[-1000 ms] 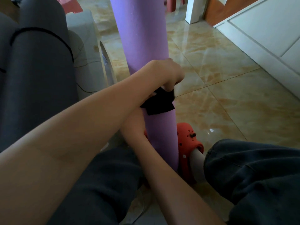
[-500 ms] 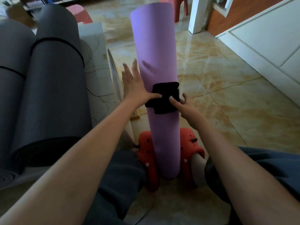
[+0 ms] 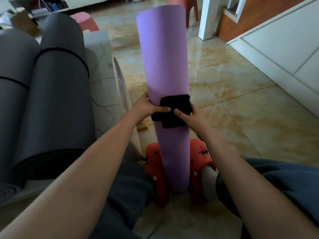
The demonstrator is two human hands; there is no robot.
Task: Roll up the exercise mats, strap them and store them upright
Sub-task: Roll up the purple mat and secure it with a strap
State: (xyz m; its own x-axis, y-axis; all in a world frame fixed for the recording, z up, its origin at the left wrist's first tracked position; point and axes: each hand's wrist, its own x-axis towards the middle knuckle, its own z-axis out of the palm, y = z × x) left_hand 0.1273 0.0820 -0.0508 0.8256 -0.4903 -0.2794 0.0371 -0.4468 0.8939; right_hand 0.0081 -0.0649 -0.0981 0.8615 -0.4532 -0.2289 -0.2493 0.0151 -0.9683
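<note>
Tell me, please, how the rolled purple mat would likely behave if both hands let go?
Standing on end between the orange clogs, the tall, narrow purple mat would probably tip. The black strap should keep it rolled. It looks like light foam.

Both hands' fingers curl out of sight behind the purple mat (image 3: 165, 66), so only the thumbs show on the black strap (image 3: 174, 110). The mat's foot is wedged between the orange clogs (image 3: 155, 171) (its rolled end hidden). The left edge crops the grey mats (image 3: 51, 109).
</note>
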